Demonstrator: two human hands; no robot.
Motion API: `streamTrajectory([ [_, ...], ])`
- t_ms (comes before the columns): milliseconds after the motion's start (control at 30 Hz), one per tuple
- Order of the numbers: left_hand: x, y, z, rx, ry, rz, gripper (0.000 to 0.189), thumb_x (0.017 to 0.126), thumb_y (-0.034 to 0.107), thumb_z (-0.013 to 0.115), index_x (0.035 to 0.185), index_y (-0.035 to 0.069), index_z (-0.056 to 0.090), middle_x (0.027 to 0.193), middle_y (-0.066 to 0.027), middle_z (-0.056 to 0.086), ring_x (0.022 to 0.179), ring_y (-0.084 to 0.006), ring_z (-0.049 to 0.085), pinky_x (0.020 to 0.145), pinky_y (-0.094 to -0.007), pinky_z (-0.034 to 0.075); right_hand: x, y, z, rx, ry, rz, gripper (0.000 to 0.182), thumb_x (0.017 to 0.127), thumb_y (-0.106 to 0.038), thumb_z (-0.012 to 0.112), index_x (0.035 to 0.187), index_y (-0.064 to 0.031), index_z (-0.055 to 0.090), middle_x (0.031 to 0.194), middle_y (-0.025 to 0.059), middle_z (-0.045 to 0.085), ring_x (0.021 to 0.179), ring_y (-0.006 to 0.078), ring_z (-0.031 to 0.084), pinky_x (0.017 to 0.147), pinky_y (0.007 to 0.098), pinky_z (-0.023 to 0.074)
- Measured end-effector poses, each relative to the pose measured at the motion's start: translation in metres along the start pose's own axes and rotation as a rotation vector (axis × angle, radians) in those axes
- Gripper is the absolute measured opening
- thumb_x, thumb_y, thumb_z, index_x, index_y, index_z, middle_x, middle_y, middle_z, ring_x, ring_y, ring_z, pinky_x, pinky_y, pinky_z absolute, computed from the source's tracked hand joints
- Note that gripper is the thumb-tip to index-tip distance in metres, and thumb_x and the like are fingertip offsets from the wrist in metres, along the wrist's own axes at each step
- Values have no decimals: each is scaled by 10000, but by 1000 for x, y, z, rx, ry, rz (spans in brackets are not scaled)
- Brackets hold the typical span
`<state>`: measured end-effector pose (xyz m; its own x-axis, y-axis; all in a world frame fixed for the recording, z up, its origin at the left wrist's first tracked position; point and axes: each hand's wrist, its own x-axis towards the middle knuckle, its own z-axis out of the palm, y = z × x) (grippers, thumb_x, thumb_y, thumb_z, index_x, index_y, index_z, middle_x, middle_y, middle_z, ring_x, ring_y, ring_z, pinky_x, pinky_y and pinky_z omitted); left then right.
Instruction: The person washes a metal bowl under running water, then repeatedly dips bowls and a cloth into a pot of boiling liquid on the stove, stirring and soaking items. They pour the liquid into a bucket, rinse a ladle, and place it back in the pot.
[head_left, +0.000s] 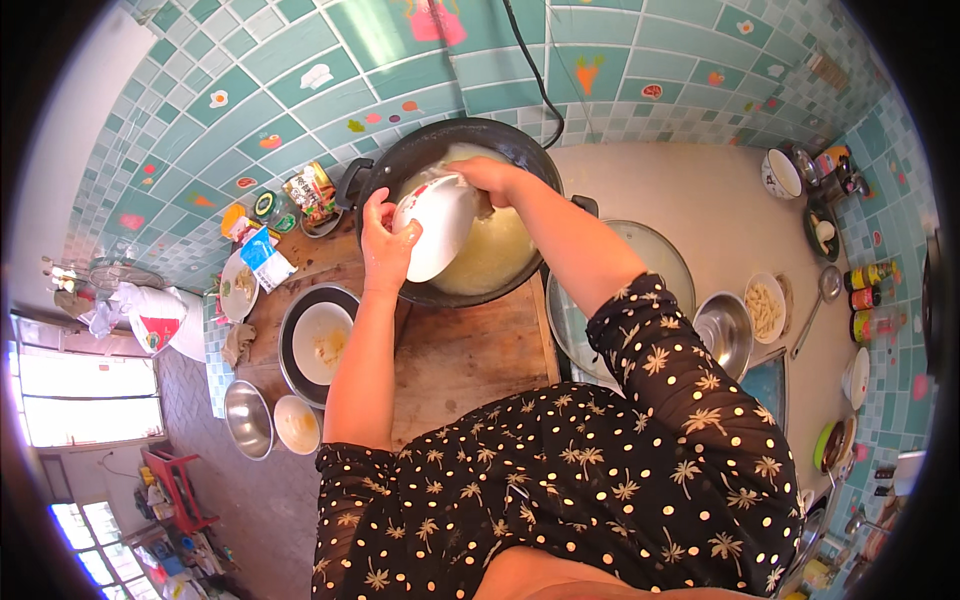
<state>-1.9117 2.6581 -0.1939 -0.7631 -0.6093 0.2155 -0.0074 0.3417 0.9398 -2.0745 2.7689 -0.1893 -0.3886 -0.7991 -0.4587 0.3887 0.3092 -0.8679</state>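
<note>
A large dark wok (386, 176) holds pale yellow, cloudy liquid (484, 259). Above it, my left hand (386, 247) grips a white bowl (439, 236) with a red pattern on its outside. The bowl is tipped on its side, its opening mostly turned away from view. My right hand (491, 180) is at the bowl's far edge, over the liquid. Something greyish shows beneath its fingers, blurred, and the fingertips are partly hidden, so what they hold is unclear.
Left of the wok, a white bowl (322, 341) sits within a dark-lined pan on the wooden board (472, 360). Seasoning jars (274, 210) stand behind. At right are a glass lid (652, 247), a steel bowl (724, 330), a bowl of pale pieces (763, 307) and a ladle (825, 289).
</note>
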Motion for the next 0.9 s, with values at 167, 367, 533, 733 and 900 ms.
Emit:
streamTrajectory([
  [167, 9, 13, -3, -557, 91, 25, 462, 656, 34, 471, 1114, 56, 411, 987, -77, 454, 902, -159, 453, 818, -284, 374, -8, 35, 6, 710, -204, -190, 371, 855, -330, 477, 1084, -39, 502, 1059, 85, 547, 941, 199, 545, 817, 348, 454],
  [367, 5, 0, 21, -636, 209, 57, 600, 653, 47, 433, 1239, 57, 304, 1138, -88, 428, 1034, -203, 435, 877, -330, 367, -4, 35, 45, 738, 11, -384, 390, 815, -210, 559, 1136, -10, 461, 1034, 125, 555, 915, 211, 557, 794, 330, 469],
  [533, 15, 4, -18, -321, -96, -332, 475, 743, 145, 539, 1179, 35, 387, 1073, -87, 510, 958, -194, 520, 800, -340, 433, -28, 4, 5, 40, 171, -351, 328, 781, -175, 576, 1040, 20, 526, 883, 107, 594, 744, 179, 565, 624, 300, 460],
  [733, 37, 22, -29, -28, -420, -499, 331, 818, 173, 496, 1073, -37, 488, 946, -134, 580, 767, -208, 595, 596, -322, 507, -34, -15, 0, -342, 257, -377, 334, 716, -162, 625, 1013, -26, 561, 841, 84, 597, 672, 164, 571, 629, 299, 460],
  [900, 24, -8, -10, -188, -131, -358, 301, 822, 127, 487, 1060, -58, 494, 912, -126, 584, 726, -209, 604, 553, -325, 518, 4, 25, 11, 244, 386, -533, 236, 769, -145, 626, 950, -10, 555, 815, 45, 586, 681, 131, 554, 605, 276, 457],
])
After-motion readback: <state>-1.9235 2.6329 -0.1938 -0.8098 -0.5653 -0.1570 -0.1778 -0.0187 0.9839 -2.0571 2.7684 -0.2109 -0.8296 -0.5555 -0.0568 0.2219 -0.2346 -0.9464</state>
